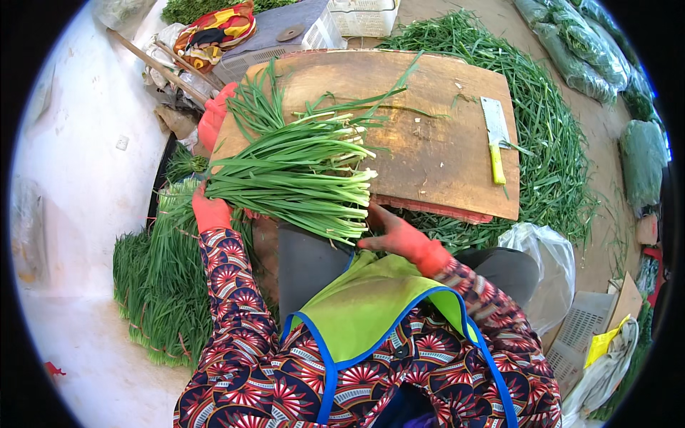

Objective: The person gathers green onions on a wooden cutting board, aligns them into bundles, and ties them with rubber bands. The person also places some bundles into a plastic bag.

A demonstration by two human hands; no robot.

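A thick bunch of garlic chives (pixel 283 182) lies across the near left of a worn wooden board (pixel 439 144), pale stem ends to the right. My left hand (pixel 212 209), in a coral-red glove, grips the leafy end, its fingers partly hidden under the leaves. At the stem ends is my right hand (pixel 398 235), gloved too, with thumb and fingers apart against or just beside the cut ends. Loose chive leaves (pixel 259 104) lie behind the bunch. Toward the board's right edge rests a broad-bladed knife (pixel 495 128) with a yellow handle.
Tied chive bundles (pixel 166 299) are stacked at my left. A heap of loose leaves (pixel 551 144) surrounds the board's right side. Near my right knee is a clear plastic bag (pixel 546 273); bagged greens (pixel 583 53) lie far right. Plastic crates (pixel 364 18) stand behind.
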